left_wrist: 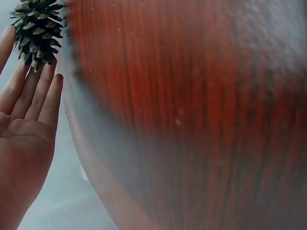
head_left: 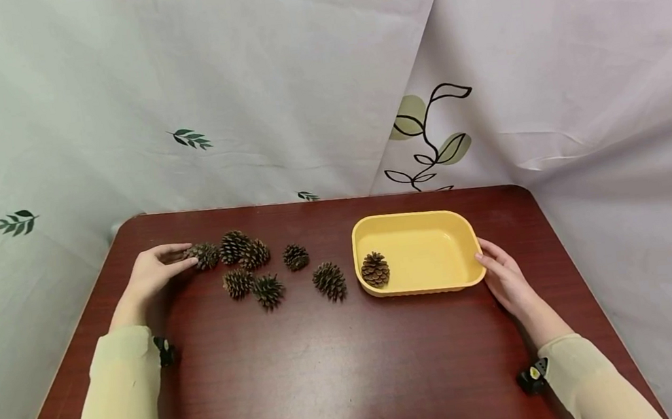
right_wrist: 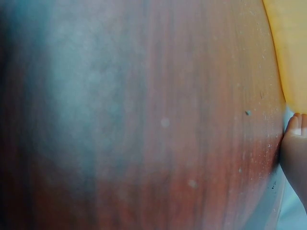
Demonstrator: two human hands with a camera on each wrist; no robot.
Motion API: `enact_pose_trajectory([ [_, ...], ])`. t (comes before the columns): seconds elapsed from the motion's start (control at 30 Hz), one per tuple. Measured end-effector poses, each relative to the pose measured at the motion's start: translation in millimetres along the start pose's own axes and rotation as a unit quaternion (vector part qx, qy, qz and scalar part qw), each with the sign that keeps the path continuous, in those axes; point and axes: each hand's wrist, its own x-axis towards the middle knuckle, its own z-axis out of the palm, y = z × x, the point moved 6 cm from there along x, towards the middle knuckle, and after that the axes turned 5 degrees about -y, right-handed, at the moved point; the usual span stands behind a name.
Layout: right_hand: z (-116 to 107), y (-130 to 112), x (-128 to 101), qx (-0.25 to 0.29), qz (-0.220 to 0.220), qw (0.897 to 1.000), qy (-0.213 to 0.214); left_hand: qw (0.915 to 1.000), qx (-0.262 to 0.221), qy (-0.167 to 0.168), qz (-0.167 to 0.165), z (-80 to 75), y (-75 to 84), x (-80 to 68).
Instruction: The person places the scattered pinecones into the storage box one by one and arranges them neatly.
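On the left of the table, my left hand (head_left: 154,269) pinches the leftmost pine cone (head_left: 207,255) between thumb and fingertips. The left wrist view shows that cone (left_wrist: 38,33) at the ends of the long fingers (left_wrist: 36,91), its scales spread. My right hand (head_left: 504,278) holds the right end of a yellow plastic basin (head_left: 421,291), the thumb over the rim and the other fingers along the outer wall. A single pine cone (head_left: 375,269) sits inside the basin at its left end. In the right wrist view, only part of the hand (right_wrist: 296,143) shows beside the yellow wall (right_wrist: 290,52).
Several loose pine cones (head_left: 238,283) lie clustered just right of my left hand. Two more, a small cone (head_left: 295,257) and a larger cone (head_left: 329,281), lie between the cluster and the basin. Behind the dark red wooden table (head_left: 329,374) hangs a pale printed cloth (head_left: 276,106).
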Motion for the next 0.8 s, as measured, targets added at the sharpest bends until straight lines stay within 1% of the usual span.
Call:
enact_pose_trajectory([
  [0.2, -1, 0, 0, -0.002, 0.003, 1.0, -0.001, 1.0, 0.006, 0.003, -0.006, 1.0, -4.2, -3.1],
  [0.27, -1, 0, 0, -0.001, 0.003, 1.0, -0.001, 0.9999, 0.001, 0.007, -0.007, 1.1, -4.8, -4.3],
  [0.37, -1, 1, 0, 0.0, 0.004, 1.0, 0.0, 0.9997, -0.014, 0.021, -0.002, -0.5, -2.4, -6.2],
  [0.43, -1, 1, -1, 0.002, 0.004, 1.0, 0.001, 0.9992, -0.026, 0.032, 0.003, -2.3, 2.6, -7.5],
  [0.5, -1, 1, -1, 0.003, 0.002, 1.0, 0.004, 0.9986, -0.032, 0.04, 0.009, -3.8, 10.8, -8.9],
  [0.6, -1, 1, -1, 0.002, 0.001, 1.0, 0.005, 0.9978, -0.039, 0.049, 0.024, -4.5, 27.8, -10.4],
  [0.7, 0, 1, -1, 0.0, 0.001, 1.0, 0.002, 0.9963, -0.043, 0.052, 0.052, -1.6, 48.8, -9.8],
  [0.8, 0, 1, 0, 0.002, 0.0, 1.0, 0.0, 0.9944, -0.043, 0.047, 0.084, 6.1, 71.1, -6.6],
])
